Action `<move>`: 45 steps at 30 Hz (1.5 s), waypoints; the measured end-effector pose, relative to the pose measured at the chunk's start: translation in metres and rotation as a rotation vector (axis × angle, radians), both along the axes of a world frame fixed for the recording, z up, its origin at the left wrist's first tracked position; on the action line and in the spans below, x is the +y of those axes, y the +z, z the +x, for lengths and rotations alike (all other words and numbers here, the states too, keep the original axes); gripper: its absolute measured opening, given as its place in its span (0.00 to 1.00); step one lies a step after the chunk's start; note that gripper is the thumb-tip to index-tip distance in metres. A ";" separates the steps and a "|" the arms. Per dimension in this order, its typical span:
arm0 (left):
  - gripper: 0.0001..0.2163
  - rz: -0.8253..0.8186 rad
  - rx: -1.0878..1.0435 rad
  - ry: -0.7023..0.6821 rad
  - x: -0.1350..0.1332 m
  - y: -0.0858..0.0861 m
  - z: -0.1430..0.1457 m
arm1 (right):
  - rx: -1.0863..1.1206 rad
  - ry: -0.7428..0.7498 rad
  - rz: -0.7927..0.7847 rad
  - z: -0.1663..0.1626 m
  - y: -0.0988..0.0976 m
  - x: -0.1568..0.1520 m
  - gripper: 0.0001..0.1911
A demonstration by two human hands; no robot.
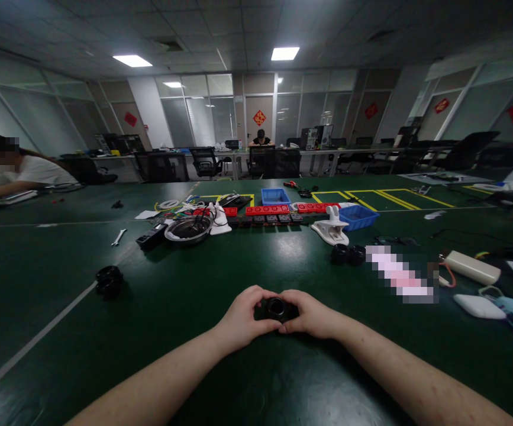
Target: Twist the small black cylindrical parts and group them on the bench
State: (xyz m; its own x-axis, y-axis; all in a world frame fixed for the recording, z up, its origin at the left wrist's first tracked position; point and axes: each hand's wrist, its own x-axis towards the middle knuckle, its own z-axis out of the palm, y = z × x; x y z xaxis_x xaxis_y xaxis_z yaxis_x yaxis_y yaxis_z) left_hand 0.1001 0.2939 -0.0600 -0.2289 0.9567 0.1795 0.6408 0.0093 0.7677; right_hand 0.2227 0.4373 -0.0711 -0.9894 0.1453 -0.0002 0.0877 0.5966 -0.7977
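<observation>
A round black part with a hole in its middle sits between my two hands, low over the green table; its exact kind is unclear. My left hand curves round its left side, thumb in front and fingers behind. From the other side my right hand grips it in the same way, and the fingertips of both hands meet. Fingers cover much of the part's sides. Similar dark round pieces lie off to the left and in a pair farther back at the right.
Behind are a metal bowl, red power strips, blue bins and a white clamp-like stand. A wrench lies at left. A power bank and white case lie right. A person sits far left.
</observation>
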 end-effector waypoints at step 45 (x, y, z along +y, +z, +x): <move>0.18 -0.017 0.012 -0.085 -0.003 0.002 0.001 | -0.012 0.131 0.088 0.007 0.007 0.005 0.16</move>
State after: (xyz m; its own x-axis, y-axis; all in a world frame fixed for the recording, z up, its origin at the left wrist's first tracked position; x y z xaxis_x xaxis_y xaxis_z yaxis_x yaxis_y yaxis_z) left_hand 0.1011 0.2909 -0.0577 -0.1451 0.9755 0.1656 0.6489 -0.0325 0.7601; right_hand 0.2295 0.4420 -0.0643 -0.9999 0.0152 -0.0052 0.0141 0.6711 -0.7412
